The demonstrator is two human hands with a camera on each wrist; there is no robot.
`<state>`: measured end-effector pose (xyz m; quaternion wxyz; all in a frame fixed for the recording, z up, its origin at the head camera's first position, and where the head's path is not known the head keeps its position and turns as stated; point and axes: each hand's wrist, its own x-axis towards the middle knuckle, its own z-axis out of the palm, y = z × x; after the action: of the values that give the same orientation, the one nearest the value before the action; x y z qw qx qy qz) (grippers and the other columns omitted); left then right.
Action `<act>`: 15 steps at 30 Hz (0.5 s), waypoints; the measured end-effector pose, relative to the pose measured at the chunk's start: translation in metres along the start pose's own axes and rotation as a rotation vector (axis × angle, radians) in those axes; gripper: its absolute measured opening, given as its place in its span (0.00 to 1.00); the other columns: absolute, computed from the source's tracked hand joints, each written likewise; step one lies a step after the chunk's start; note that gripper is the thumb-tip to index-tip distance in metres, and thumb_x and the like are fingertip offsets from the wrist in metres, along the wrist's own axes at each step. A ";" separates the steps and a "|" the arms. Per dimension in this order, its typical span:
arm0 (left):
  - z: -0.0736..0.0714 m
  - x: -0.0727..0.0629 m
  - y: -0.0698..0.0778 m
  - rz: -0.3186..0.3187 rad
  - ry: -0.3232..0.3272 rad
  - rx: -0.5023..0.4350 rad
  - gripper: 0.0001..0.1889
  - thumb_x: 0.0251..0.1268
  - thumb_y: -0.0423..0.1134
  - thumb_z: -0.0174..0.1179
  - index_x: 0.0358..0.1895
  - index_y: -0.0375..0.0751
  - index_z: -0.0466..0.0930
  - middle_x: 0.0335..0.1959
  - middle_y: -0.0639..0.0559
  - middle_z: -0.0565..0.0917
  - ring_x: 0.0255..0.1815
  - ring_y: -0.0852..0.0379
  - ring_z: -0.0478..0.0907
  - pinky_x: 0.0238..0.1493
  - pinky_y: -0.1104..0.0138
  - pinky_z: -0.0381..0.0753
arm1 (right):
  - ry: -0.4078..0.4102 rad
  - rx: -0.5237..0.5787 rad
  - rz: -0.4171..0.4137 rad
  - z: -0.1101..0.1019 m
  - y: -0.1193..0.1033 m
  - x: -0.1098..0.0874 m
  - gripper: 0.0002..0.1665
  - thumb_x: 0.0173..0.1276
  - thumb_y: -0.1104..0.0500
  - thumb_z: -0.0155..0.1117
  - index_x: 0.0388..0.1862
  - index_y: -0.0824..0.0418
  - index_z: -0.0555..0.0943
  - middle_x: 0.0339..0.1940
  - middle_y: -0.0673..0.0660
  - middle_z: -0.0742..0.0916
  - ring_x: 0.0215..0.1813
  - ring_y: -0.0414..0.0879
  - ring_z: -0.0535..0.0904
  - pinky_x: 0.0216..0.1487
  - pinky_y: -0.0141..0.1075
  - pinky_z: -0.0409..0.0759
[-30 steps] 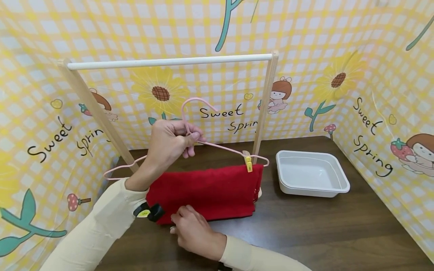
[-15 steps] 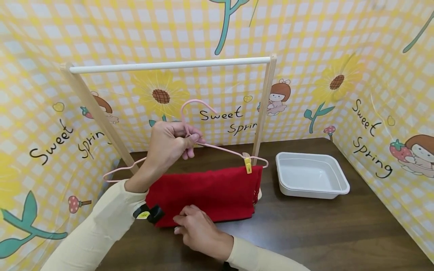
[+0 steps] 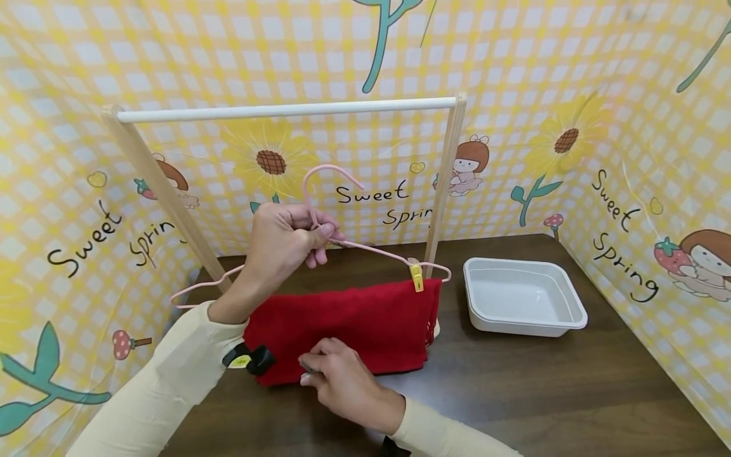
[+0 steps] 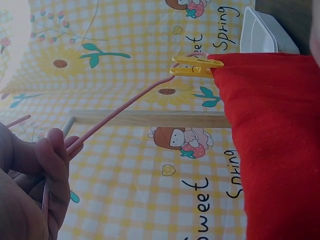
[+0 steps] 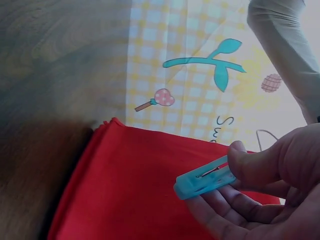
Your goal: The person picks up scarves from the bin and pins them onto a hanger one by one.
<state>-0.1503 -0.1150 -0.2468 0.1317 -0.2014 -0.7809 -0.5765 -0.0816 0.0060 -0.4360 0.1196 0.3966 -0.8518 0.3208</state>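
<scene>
Right hand [image 3: 349,384]: shifted slightly rightward since the earlier frame, in front of the cloth [image 3: 371,324].
Rack [image 3: 285,112]: standing behind; best not knocked while handling the hanger [image 3: 372,250].
Cloth: red, folded, slung below the hanger; hidden at the left end behind the left forearm [image 3: 183,362], so no telling of any grip there. Worth smoothing level before clamping.
Hanger: raised below the rack's bar, off it; probably easiest to work on if kept from twisting.
Left hand [image 3: 283,238]: curled close round the hanger's neck, just under the hook; sensibly kept firm.
Yellow peg [image 3: 416,278]: spanning hanger and cloth at the right end (a useful model to match).
Blue peg [image 5: 200,182]: pinched between right thumb and fingers, only a peg's thickness apart; best squeezed wide before meeting fabric, then released squarely.
</scene>
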 end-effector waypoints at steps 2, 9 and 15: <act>0.000 0.000 0.000 0.006 0.003 -0.001 0.07 0.65 0.24 0.64 0.29 0.25 0.87 0.18 0.50 0.87 0.10 0.50 0.77 0.12 0.68 0.80 | 0.012 0.024 0.005 -0.004 0.000 0.000 0.15 0.65 0.57 0.74 0.50 0.59 0.89 0.41 0.51 0.87 0.44 0.41 0.81 0.46 0.17 0.80; 0.000 0.000 0.001 0.011 0.003 0.007 0.06 0.65 0.24 0.64 0.30 0.26 0.87 0.24 0.37 0.89 0.10 0.51 0.77 0.12 0.69 0.80 | 0.053 0.123 0.033 -0.019 -0.003 0.000 0.18 0.65 0.58 0.74 0.54 0.60 0.88 0.43 0.51 0.87 0.44 0.42 0.81 0.45 0.15 0.78; 0.000 0.001 0.001 -0.004 0.000 -0.014 0.06 0.65 0.23 0.64 0.30 0.24 0.86 0.25 0.38 0.89 0.10 0.56 0.77 0.12 0.69 0.79 | 0.106 0.192 0.031 -0.025 -0.006 0.000 0.18 0.65 0.60 0.74 0.54 0.61 0.88 0.44 0.52 0.87 0.44 0.42 0.81 0.44 0.14 0.77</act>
<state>-0.1508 -0.1145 -0.2449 0.1292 -0.2009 -0.7772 -0.5822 -0.0780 0.0192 -0.4144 0.1208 0.3754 -0.8157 0.4231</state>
